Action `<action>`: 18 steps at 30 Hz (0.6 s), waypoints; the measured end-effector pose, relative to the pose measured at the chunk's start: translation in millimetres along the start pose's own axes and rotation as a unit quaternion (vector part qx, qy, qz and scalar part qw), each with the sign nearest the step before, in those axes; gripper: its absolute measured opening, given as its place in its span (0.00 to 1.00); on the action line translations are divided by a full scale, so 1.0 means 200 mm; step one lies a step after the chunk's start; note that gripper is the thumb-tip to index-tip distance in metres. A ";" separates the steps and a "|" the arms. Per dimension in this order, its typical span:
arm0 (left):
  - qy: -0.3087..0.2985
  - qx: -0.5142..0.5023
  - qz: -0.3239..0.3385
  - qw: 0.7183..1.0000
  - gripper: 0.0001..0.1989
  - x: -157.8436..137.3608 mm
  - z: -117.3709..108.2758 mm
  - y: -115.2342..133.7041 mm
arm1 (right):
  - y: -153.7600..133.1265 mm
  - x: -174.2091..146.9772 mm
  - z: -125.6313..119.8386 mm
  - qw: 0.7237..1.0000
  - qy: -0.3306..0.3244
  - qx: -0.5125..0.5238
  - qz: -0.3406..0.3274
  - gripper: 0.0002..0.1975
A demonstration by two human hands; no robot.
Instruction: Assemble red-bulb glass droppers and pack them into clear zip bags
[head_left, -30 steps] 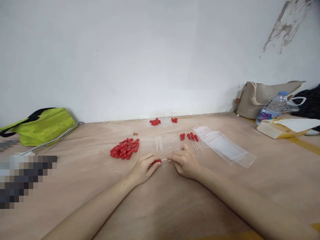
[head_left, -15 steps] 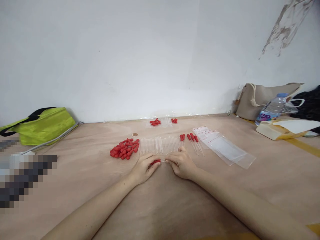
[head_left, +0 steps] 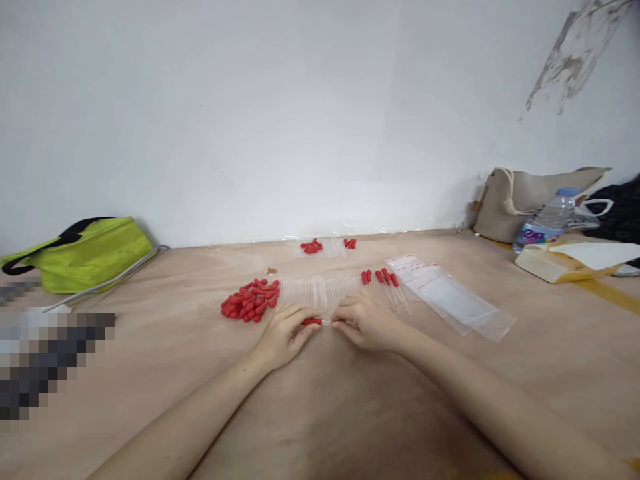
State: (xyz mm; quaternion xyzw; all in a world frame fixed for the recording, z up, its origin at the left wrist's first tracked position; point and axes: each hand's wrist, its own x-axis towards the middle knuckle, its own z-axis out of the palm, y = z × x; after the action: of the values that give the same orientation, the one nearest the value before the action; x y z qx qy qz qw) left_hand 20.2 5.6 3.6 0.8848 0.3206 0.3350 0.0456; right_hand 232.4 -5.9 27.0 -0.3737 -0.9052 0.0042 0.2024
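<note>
- Left hand [head_left: 283, 337] pinches a red bulb [head_left: 312, 321], one end hidden.
- Right of the bulb, right hand [head_left: 369, 323] pinches a clear tube [head_left: 327, 323], partly covered.

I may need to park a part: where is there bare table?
Bare table lies between the left forearm and right forearm, and between the right forearm and plastic bags. It is crowded beyond the left hand and right hand: red bulb pile, clear tubes, red-topped droppers, side by side.
</note>
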 end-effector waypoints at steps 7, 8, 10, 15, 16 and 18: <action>0.077 0.000 -0.114 0.990 0.11 0.00 0.02 -0.08 | 0.28 -0.02 -0.13 0.940 0.059 -0.055 0.333 0.13; 0.077 -0.008 -0.127 0.989 0.10 0.00 0.02 -0.09 | 0.32 -0.03 -0.13 0.918 0.066 -0.059 0.387 0.14; 0.076 -0.019 -0.147 0.986 0.08 0.00 0.03 -0.10 | 0.39 -0.04 -0.11 0.885 0.068 -0.062 0.457 0.14; 0.072 -0.028 -0.141 0.987 0.06 0.00 0.03 -0.10 | 0.39 -0.03 -0.04 0.856 0.056 -0.067 0.509 0.13; 0.070 -0.028 -0.136 0.988 0.05 0.00 0.03 -0.10 | 0.39 -0.03 -0.03 0.856 0.051 -0.068 0.510 0.13; 0.064 -0.024 -0.129 0.989 0.05 0.00 0.03 -0.09 | 0.38 -0.02 -0.02 0.859 0.040 -0.069 0.506 0.11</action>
State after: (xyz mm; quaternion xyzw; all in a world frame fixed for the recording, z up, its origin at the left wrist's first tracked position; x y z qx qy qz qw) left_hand 14.3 21.4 -6.2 0.8118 0.4258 0.3895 0.0893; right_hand 287.4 45.8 16.9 -0.7935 -0.5802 0.0288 0.1816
